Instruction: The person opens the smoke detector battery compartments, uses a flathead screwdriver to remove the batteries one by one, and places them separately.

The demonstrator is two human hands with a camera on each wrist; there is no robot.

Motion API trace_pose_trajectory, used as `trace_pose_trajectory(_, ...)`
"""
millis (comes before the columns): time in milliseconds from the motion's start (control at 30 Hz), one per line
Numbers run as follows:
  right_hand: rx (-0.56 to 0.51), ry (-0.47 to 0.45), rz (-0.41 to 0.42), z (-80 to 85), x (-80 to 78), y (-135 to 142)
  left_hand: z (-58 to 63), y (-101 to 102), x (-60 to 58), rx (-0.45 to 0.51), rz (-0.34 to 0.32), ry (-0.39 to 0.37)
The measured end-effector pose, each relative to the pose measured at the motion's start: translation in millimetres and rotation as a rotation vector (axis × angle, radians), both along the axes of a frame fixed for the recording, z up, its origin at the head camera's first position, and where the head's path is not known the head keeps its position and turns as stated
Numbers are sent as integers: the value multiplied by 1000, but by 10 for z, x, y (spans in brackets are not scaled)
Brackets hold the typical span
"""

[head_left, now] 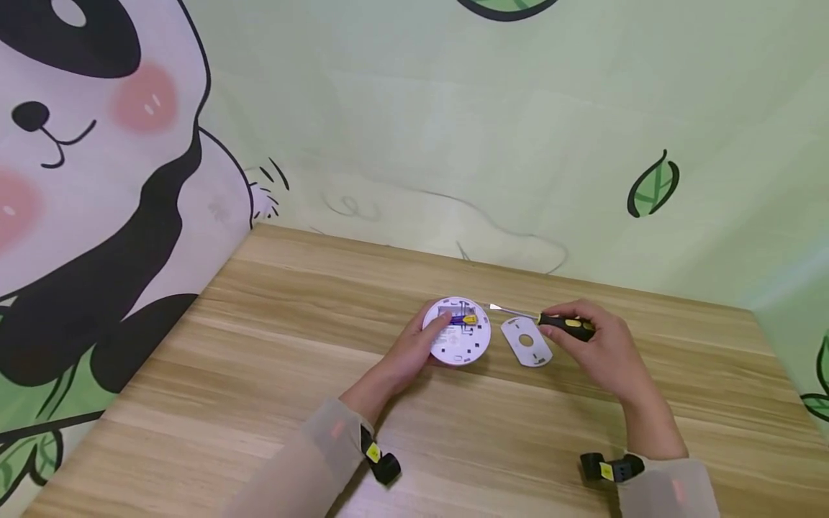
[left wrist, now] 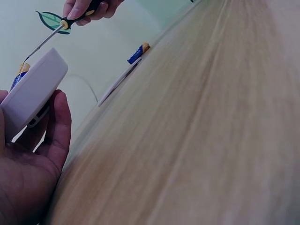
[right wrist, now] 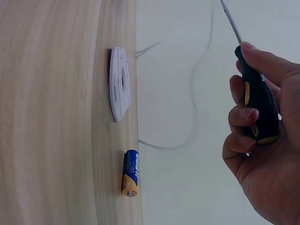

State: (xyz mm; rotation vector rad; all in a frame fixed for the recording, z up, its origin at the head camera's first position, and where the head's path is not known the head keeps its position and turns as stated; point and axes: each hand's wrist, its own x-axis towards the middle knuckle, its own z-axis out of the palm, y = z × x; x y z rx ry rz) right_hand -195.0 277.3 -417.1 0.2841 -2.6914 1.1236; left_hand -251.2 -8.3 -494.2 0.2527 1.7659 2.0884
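Note:
My left hand (head_left: 406,354) grips a round white device (head_left: 456,349), which looks like a smoke detector, by its edge, with the back facing up. A blue and yellow battery (head_left: 470,319) lies in its battery compartment, the thumb at the battery's blue end. In the left wrist view that battery's yellow end (left wrist: 23,68) sticks up above the casing. My right hand (head_left: 609,352) holds a screwdriver (head_left: 567,326) by its black and yellow handle. Its metal tip points left, just off the device's right edge in the head view.
A white mounting plate (head_left: 516,337) with a round central hole lies on the wooden table (head_left: 272,345) between the hands. A second blue and yellow battery (right wrist: 131,172) lies near the plate, hidden in the head view. Behind the table rises a wall (head_left: 401,108) with printed pictures.

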Motion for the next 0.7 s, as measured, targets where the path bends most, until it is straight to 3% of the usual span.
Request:
trace_pose_trajectory(433, 10, 3, -58, 14, -4, 0, -13, -13, -15, -65, 12, 18)
trace_pose_trajectory(700, 59, 13, -164, 30, -16, 45, -12, -12, -22, -99, 9, 34)
